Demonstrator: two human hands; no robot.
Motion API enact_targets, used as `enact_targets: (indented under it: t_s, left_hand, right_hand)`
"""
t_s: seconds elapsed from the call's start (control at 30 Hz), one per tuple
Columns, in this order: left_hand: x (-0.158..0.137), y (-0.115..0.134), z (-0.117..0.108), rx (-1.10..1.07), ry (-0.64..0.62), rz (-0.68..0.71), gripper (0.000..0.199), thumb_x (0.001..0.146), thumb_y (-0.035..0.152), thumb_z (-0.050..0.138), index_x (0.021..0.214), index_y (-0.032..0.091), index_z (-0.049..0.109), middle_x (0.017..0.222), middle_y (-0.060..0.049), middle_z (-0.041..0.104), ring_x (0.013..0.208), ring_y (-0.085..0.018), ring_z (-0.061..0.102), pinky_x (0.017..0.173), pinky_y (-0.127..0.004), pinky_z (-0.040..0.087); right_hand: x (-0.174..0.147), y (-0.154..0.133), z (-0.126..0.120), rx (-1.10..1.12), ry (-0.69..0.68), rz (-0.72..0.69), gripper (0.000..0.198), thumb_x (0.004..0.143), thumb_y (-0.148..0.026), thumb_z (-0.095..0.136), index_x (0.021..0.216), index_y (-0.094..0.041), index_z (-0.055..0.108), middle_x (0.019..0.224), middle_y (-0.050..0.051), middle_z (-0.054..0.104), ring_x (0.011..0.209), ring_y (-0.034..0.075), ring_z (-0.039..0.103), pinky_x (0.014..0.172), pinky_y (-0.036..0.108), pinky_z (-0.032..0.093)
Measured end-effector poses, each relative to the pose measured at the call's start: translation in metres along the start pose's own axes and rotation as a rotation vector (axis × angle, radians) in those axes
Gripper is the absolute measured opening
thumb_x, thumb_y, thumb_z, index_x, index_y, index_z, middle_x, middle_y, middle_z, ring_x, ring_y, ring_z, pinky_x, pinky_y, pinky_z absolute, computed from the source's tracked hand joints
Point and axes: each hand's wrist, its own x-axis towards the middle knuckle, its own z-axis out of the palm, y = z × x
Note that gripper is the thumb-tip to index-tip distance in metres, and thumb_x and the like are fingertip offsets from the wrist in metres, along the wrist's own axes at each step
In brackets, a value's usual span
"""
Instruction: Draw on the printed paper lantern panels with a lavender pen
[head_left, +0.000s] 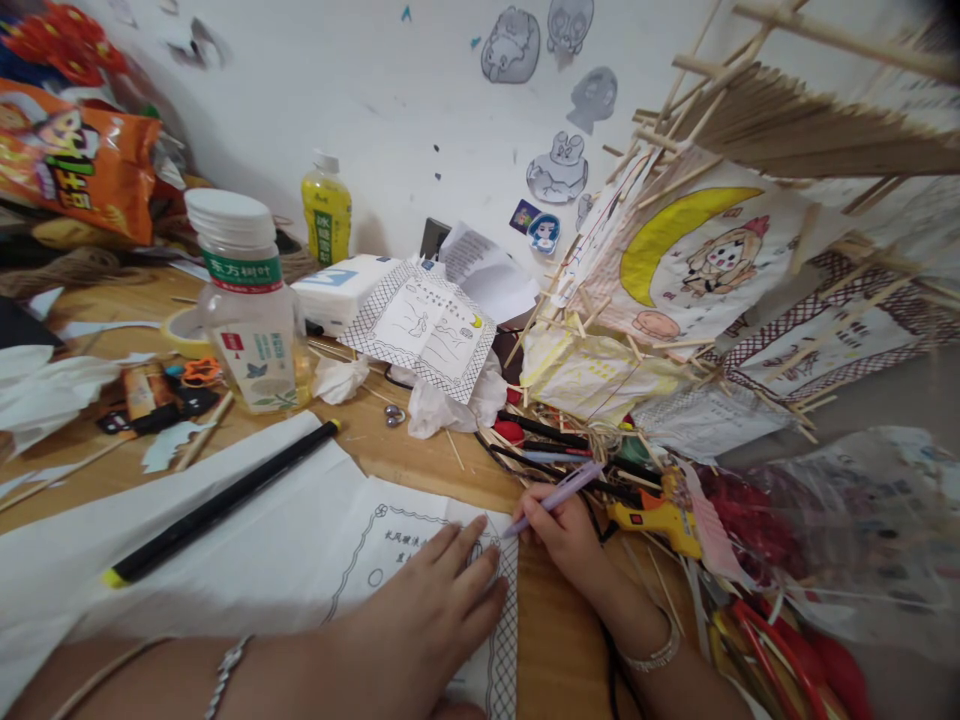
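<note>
My right hand is closed around a purple pen. The pen tip touches the right border of a white paper sheet, near its upper right corner. Lines of characters, a wavy frame and a crosshatched edge are drawn on this sheet. Across it lies my left hand, palm down with fingers stretched out, hiding much of the drawing. Left of the hands, a black marker with yellow ends rests on blank white paper.
A tea bottle stands at the left, with a yellow drink bottle behind. Another decorated sheet leans on a white tissue pack. On the right are a wooden-stick lantern frame, a yellow glue gun and red-handled scissors.
</note>
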Motion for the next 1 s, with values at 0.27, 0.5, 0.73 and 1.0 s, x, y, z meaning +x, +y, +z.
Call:
enact_targets:
  t_s: [0.27,0.5,0.73,1.0]
  left_hand:
    - [0.003,0.001,-0.003,0.003,-0.016,-0.001,0.074,0.072,0.043,0.073,0.133,0.006,0.05,0.142,-0.024,0.044,0.135,-0.044,0.031,0.11,-0.056,0.029]
    - [0.001,0.002,-0.002,-0.025,-0.02,-0.024,0.08,0.074,0.044,0.072,0.138,0.005,0.044,0.145,-0.023,0.041,0.137,-0.042,0.028,0.112,-0.053,0.028]
    - [0.003,0.003,-0.006,-0.068,-0.076,-0.057,0.081,0.075,0.043,0.071,0.139,0.002,0.042,0.145,-0.026,0.038,0.137,-0.043,0.027,0.111,-0.055,0.028]
    - [0.005,0.007,-0.017,-0.059,-0.152,-0.069,0.08,0.079,0.043,0.068,0.14,0.001,0.04,0.146,-0.025,0.035,0.138,-0.043,0.025,0.11,-0.055,0.03]
  right_hand:
    - [-0.001,-0.002,-0.002,-0.053,-0.006,0.0,0.036,0.087,-0.04,0.048,0.06,-0.019,0.06,0.049,-0.002,0.05,0.045,0.012,0.043,0.045,0.022,0.033]
    - [0.0,-0.002,-0.002,-0.067,-0.012,-0.002,0.033,0.084,-0.038,0.046,0.06,-0.02,0.058,0.05,-0.002,0.05,0.047,0.013,0.046,0.047,0.023,0.035]
    - [0.0,-0.003,-0.002,-0.061,-0.014,-0.013,0.031,0.083,-0.035,0.046,0.058,-0.02,0.056,0.051,-0.001,0.051,0.047,0.013,0.046,0.046,0.022,0.035]
    - [-0.001,0.0,-0.001,-0.065,-0.004,-0.027,0.032,0.083,-0.035,0.046,0.056,-0.02,0.055,0.052,-0.001,0.053,0.047,0.012,0.046,0.045,0.022,0.035]
